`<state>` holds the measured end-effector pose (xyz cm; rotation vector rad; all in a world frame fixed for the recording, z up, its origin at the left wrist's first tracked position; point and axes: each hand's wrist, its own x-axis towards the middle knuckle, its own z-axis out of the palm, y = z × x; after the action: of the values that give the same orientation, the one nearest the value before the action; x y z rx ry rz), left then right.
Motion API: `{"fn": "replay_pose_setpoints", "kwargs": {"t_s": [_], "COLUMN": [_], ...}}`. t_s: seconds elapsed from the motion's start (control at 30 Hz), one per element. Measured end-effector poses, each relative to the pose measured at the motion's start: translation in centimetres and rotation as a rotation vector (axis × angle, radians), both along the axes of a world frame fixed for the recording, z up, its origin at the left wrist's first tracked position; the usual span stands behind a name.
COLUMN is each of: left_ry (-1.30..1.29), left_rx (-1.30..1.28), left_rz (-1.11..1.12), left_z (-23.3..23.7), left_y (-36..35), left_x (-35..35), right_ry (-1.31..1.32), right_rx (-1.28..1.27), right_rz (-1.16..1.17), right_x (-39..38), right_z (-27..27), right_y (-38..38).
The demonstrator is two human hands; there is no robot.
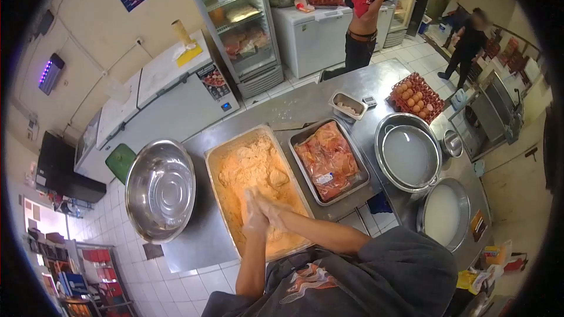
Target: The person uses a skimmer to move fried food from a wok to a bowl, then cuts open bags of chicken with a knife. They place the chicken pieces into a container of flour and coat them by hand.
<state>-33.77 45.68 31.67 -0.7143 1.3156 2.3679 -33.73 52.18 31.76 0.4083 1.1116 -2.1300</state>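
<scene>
A large metal tray (pixel 210 167) of orange-tinted flour (pixel 235 211) with coated lumps stands on the steel table. My left hand (pixel 255 218) and my right hand (pixel 274 211), both dusted with flour, meet palm to palm above the middle of this tray. Their fingers point toward its far end. Whether anything lies between the palms is hidden. Right of the flour tray, a smaller tray (pixel 365 171) bears raw meat (pixel 329 158) in clear plastic.
An empty steel bowl (pixel 161 191) stands left. On the right are two bowls of liquid (pixel 409 155) (pixel 445 214), a small tin (pixel 348 107), a scale (pixel 369 101) and an egg tray (pixel 416 98). Two people (pixel 363 17) (pixel 467 47) stand beyond the table, near freezers and a sink.
</scene>
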Motion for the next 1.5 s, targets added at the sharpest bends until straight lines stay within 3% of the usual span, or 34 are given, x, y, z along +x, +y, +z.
{"fn": "replay_pose_setpoints", "kwargs": {"t_s": [0.07, 0.2, 0.3, 0.37, 0.43, 0.5, 0.53, 0.57, 0.6, 0.63, 0.67, 0.77, 0.83, 0.9, 0.93, 1.03, 1.13, 1.2, 1.27, 1.3, 1.33, 1.37, 1.4, 1.43, 1.5], "left_ry": [0.035, -0.051, -0.053, -0.041, 0.001, 0.181, 0.34, 0.733, 0.845, 1.012, 0.596, 0.817, 0.937, 1.248, 1.403, 1.178, 0.853, 1.118, 1.531, 1.433, 1.134, 0.935, 0.958, 0.971, 1.088], "left_rx": [-0.211, -0.071, 0.036, 0.008, -0.082, -0.355, -0.6, -1.121, -1.276, -1.433, -1.066, -1.17, -1.176, -1.165, -1.151, -1.23, -1.294, -1.273, -1.304, -1.402, -1.631, -1.566, -1.529, -1.495, -1.247], "left_rz": [-0.1, -0.107, -0.191, -0.238, -0.281, -0.393, -0.49, -0.642, -0.631, -0.597, -0.412, -0.475, -0.611, -0.485, -0.412, -0.564, -0.976, -0.834, -0.384, -0.639, -0.753, -0.783, -0.826, -0.87, -0.58], "left_z": [0.0, 3.3, -0.6, -3.5, -5.0, -7.1, -8.8, -11.0, -11.6, -12.6, -7.2, -6.7, -7.4, -8.7, -9.2, -9.3, -9.3, -9.5, -12.5, -9.9, -11.4, -11.7, -12.8, -13.9, -12.8], "left_y": [1.1, -2.0, -3.5, -3.6, -5.1, -7.1, -8.0, -9.0, -9.2, -9.6, -9.0, -9.6, -9.7, -9.1, -8.8, -8.9, -9.4, -9.9, -10.4, -10.5, -10.1, -10.4, -11.2, -11.6, -10.7], "left_x": [0.7, 0.9, 1.2, 1.9, 0.8, -1.5, -2.7, -4.3, -5.3, -6.1, -4.9, -4.7, -4.3, -3.7, -3.6, -2.5, -2.8, -2.2, -2.2, -1.4, -1.7, -1.9, -2.5, -3.0, -1.3], "right_ry": [0.038, 0.082, -0.01, 0.026, 0.045, 0.026, 0.078, 0.121, 0.152, 0.14, 0.127, 0.44, 0.467, 0.316, 0.366, 0.425, 0.323, 0.34, 0.438, 0.489, 0.512, 0.513, 0.504, 0.47, 0.38], "right_rx": [0.125, 0.362, 0.113, -0.186, -0.132, 0.276, 0.213, 0.142, 0.066, 0.14, 0.213, 0.372, 0.844, 1.351, 1.228, 1.033, 1.194, 1.126, 0.858, 0.634, 0.374, 0.111, -0.165, -0.134, -0.085], "right_rz": [-0.044, -0.119, -0.114, -0.401, -0.522, -0.448, -0.446, -0.438, -0.423, -0.469, -0.515, -0.638, -0.564, -0.504, -0.515, -0.464, -0.293, -0.181, -0.052, -0.069, -0.109, -0.222, -0.311, -0.33, -0.361], "right_x": [-0.1, 0.8, 0.1, -0.5, 0.6, 3.0, 3.4, 3.5, 3.9, 4.2, 3.9, 1.4, 2.9, 2.4, 3.0, 4.5, 4.1, 4.6, 6.3, 6.8, 7.1, 6.4, 5.7, 6.0, 7.9], "right_z": [0.7, 2.2, 2.6, -1.7, -1.1, 1.2, 0.7, -0.2, -1.3, -2.1, -3.4, -19.4, -13.2, -12.3, -11.9, -12.2, -12.6, -11.5, -8.6, -8.5, -9.0, -10.9, -13.0, -10.2, -3.3], "right_y": [-0.3, -2.9, -2.4, -4.0, -5.7, -7.3, -7.5, -7.4, -7.3, -6.7, -5.9, -2.2, -1.7, -1.5, -1.1, -0.5, 0.6, 0.6, 0.5, 0.4, 0.3, 0.3, 0.2, 0.4, 0.3]}}
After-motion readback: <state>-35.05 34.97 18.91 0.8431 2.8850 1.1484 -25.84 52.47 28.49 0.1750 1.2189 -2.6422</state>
